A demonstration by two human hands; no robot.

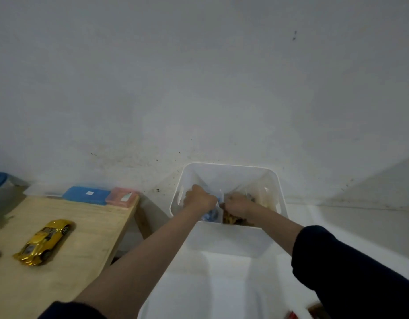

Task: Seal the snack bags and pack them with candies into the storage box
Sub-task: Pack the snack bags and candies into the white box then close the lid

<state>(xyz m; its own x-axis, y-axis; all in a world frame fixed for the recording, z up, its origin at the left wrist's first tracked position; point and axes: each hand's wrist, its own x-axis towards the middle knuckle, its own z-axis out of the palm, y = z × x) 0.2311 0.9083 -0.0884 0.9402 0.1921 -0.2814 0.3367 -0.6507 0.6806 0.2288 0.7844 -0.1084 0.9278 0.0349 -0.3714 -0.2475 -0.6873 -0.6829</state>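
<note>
Plainly the biggest thing here is the white storage box (230, 178), standing against the wall, and everything else is best placed from it. A white surface (224, 284) runs from the box's near wall toward the person, and a wooden table (88, 229) stands well to the left of the box. Both forearms reach over the near wall and down into the box. The left hand (199, 199) is in its left half with the fingers curled in a fist, apparently gripping the top of a clear snack bag with blue contents (210, 216) that shows just below and nearer than the knuckles. The right hand (239, 203) is in the middle, fingers curled down onto a clear snack bag with brown contents (231, 219); whether it pinches the bag or only presses it I cannot tell. Both bags stand roughly upright, side by side and touching or nearly so, directly under the fingers, so each hand is nearest its own bag. Another clear bag (265, 194) seems to lean against the box's right wall, and the box walls hem in both wrists. I would judge the bags are being settled into place. On the table, far from the box, lie a yellow toy car (44, 241), a blue case (87, 195) and a pink case (121, 197).
</note>
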